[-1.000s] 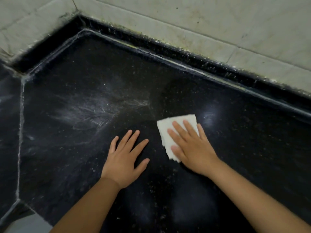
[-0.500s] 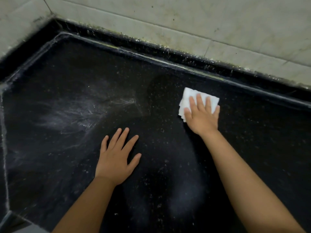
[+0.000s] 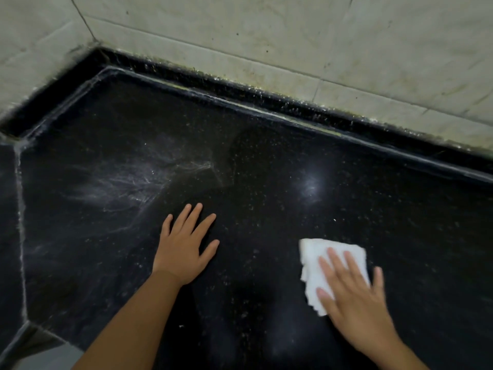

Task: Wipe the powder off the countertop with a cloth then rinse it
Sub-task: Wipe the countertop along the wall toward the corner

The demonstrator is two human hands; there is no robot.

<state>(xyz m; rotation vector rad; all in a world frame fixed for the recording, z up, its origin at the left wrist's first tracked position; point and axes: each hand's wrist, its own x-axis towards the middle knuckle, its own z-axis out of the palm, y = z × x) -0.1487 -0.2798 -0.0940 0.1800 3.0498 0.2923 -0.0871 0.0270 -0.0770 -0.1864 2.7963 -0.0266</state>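
Flat under my right hand [image 3: 354, 297], straight fingers press the white cloth [image 3: 320, 255]; my left hand [image 3: 184, 249] rests spread. Powder [image 3: 120, 188] sits far left; I could miss it.

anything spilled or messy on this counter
Yes: white powder is smeared in streaks across the black countertop, left of the left hand. The right hand presses the cloth well away from it.

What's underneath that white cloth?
The white cloth lies flat on the black countertop, with the right hand pressing on top. Whether any powder sits beneath it can't be seen; the cloth covers that patch.
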